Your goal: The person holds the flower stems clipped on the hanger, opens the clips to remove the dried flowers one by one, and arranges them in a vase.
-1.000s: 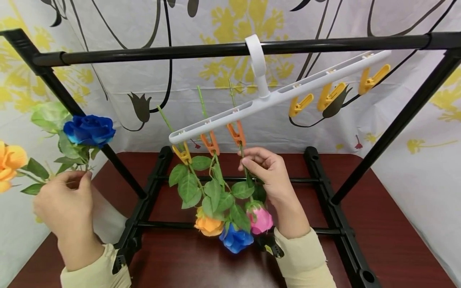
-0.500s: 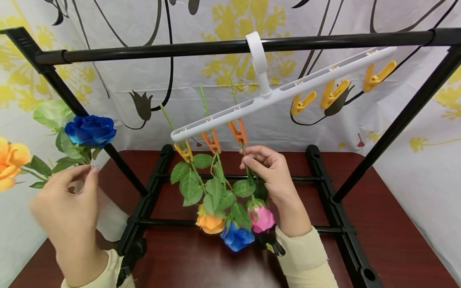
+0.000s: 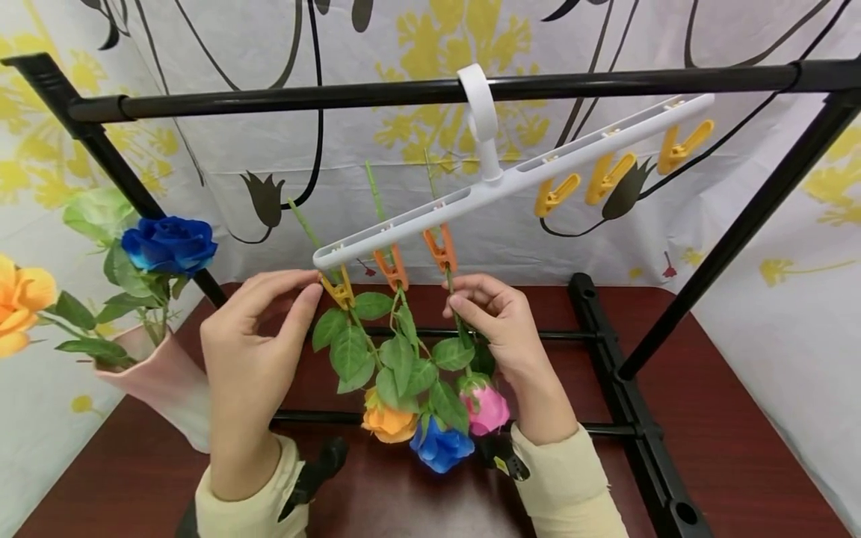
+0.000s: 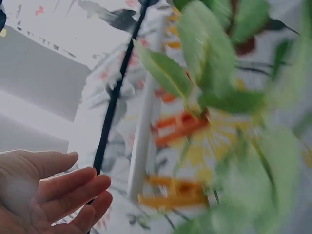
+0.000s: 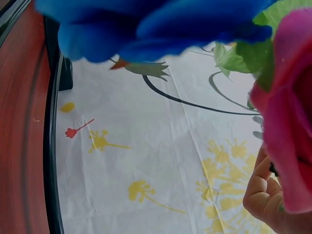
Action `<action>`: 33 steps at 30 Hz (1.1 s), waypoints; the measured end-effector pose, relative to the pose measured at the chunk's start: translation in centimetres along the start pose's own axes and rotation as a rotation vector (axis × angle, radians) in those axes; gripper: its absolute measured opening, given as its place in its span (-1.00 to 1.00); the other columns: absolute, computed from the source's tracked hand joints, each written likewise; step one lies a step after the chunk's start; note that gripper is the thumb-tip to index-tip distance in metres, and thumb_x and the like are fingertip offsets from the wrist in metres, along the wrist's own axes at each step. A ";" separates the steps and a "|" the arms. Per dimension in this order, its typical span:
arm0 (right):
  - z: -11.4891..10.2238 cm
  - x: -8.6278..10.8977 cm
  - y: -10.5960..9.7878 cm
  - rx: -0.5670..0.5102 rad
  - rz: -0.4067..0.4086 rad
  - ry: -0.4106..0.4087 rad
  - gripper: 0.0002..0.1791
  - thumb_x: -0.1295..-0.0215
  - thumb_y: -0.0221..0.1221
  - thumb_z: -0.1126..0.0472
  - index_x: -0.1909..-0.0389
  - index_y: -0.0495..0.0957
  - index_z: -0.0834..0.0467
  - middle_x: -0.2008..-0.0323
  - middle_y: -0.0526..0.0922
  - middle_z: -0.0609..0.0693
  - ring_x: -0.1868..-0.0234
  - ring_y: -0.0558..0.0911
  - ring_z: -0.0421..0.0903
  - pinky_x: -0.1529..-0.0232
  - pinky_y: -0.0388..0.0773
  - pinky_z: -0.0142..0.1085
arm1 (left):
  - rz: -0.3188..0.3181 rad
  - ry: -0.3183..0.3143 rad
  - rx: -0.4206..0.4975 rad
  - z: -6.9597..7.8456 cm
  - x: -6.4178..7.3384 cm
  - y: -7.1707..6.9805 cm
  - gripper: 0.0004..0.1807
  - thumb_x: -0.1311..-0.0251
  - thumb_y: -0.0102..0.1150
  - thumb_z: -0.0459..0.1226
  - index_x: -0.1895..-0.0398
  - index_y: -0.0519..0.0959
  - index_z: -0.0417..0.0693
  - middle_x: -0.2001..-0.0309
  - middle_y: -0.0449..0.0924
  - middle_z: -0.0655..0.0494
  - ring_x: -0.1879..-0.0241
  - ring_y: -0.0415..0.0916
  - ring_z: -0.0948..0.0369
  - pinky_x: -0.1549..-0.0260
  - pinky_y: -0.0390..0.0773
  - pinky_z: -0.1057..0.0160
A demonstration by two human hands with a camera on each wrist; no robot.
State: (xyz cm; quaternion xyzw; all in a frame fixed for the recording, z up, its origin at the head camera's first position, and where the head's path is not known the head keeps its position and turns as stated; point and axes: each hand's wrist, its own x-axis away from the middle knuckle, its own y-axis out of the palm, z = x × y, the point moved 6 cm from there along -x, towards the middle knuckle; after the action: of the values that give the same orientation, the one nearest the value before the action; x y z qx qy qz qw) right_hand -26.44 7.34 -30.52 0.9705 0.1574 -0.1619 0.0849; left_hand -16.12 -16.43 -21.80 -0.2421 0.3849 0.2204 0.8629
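A white hanger (image 3: 403,226) hangs tilted, its left end lower. Three roses hang head-down from its left clips: an orange rose (image 3: 390,418), a blue rose (image 3: 440,446) and a pink rose (image 3: 487,407). Just below an orange clip (image 3: 440,248), my right hand (image 3: 504,321) pinches the pink rose's green stem between thumb and fingers. My left hand (image 3: 252,355) is raised beside the yellow clip (image 3: 339,290) at the hanger's left end. In the left wrist view, that hand's fingers (image 4: 73,185) are loosely extended and hold nothing. The pink rose partly hides my right hand in the right wrist view.
A black rack's top bar (image 3: 303,96) carries the hanger. Several yellow clips (image 3: 608,179) hang on its right half. At the left, a pale pink vase (image 3: 158,381) leans with a blue rose (image 3: 168,244) and an orange flower (image 3: 23,306). Underneath is a dark red table (image 3: 733,448).
My left hand has moved right, from beside the vase flowers to the hanger's left end, uncovering the vase. My right hand has stayed on the pink rose's stem.
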 end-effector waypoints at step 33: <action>0.1 -0.2 -0.1 -0.006 0.080 0.010 -0.75 -0.37 0.17 0.39 0.15 0.68 -0.02 0.45 0.71 -0.22 0.36 0.69 -0.23 0.16 0.60 -0.38 | -0.108 -0.039 0.069 0.2 -1.6 13.1 -0.55 -0.16 0.42 -0.13 0.02 0.67 -0.29 0.25 0.77 -0.18 0.29 0.77 0.10 0.30 0.72 0.28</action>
State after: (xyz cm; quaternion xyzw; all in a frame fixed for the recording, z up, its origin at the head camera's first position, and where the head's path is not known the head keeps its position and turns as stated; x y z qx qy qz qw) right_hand -26.71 7.38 -30.58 0.9765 0.1194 -0.1532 0.0934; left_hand -24.38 -6.30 -23.69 -0.2283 0.3618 0.1646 0.8888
